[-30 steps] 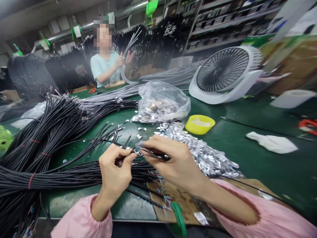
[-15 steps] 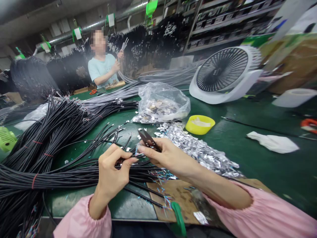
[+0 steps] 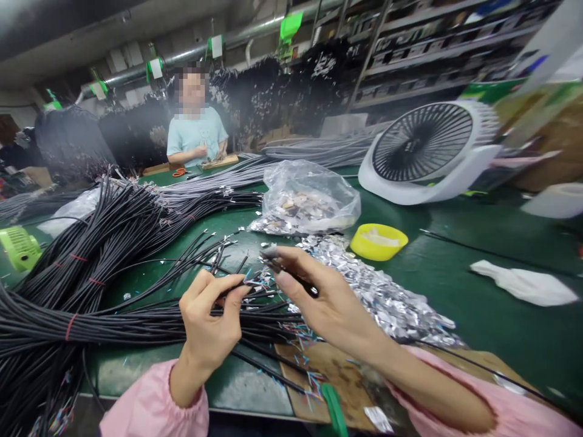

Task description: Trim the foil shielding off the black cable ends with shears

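My left hand (image 3: 207,321) pinches a black cable near its stripped end, where thin coloured wires (image 3: 255,279) stick out past the fingertips. In my right hand (image 3: 325,294) are dark wire cutters (image 3: 272,257), turned so that only part of them shows between thumb and fingers. The cutters are just right of the wire ends, apart from them. Below and behind my left hand runs a bundle of black cables (image 3: 132,325) tied with a red band. Cables with bared coloured ends (image 3: 312,379) lie under my hands.
A heap of silver foil scraps (image 3: 387,285) spreads to the right, beside a clear plastic bag (image 3: 314,194) of scraps. A yellow dish (image 3: 379,243), a white fan (image 3: 423,152) and a white wrapper (image 3: 523,282) lie beyond. Across the green table sits a co-worker (image 3: 195,133).
My right hand has drawn slightly right from the cable end, and the cutters have turned in it. The left hand keeps its pinch. The co-worker has lowered both hands to the table.
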`<action>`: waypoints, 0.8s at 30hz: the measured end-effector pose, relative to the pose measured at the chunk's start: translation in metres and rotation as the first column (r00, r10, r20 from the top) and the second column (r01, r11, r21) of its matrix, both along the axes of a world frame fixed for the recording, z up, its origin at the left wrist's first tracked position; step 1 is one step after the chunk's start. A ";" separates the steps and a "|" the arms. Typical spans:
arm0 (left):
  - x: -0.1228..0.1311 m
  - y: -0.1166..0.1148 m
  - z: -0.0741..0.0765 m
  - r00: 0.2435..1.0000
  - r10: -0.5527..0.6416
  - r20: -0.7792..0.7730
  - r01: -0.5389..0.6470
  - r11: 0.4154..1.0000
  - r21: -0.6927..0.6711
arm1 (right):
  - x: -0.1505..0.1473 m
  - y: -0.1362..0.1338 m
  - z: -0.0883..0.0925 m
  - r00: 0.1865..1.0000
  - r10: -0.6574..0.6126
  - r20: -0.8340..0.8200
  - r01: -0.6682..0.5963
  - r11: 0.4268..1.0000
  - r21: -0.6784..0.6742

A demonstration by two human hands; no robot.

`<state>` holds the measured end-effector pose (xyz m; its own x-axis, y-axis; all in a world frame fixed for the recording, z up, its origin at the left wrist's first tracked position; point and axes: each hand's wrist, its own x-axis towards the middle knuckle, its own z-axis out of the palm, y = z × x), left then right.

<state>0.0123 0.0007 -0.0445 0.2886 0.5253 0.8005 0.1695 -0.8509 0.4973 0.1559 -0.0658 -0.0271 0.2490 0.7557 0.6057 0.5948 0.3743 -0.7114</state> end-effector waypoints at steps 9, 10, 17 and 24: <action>-0.004 -0.003 0.002 1.000 0.004 -0.027 -0.003 0.999 0.047 | -0.002 -0.001 0.003 0.994 0.093 0.057 -0.093 0.996 0.002; -0.004 -0.004 0.002 1.000 0.006 -0.024 -0.005 0.999 0.045 | -0.002 -0.001 0.003 0.994 0.093 0.058 -0.094 0.996 0.001; -0.003 -0.005 0.001 1.000 0.015 -0.015 -0.015 0.998 0.059 | -0.002 -0.002 0.003 0.995 0.094 0.043 -0.093 0.995 -0.021; -0.001 -0.006 -0.002 0.999 0.047 0.005 -0.047 0.995 0.094 | -0.002 0.000 0.002 0.985 0.156 -0.078 -0.162 0.983 -0.088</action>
<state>0.0115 -0.0058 -0.0464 0.2633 0.4608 0.8476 0.2090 -0.8849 0.4162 0.1540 -0.0657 -0.0255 0.1608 0.8414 0.5159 0.4800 0.3901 -0.7858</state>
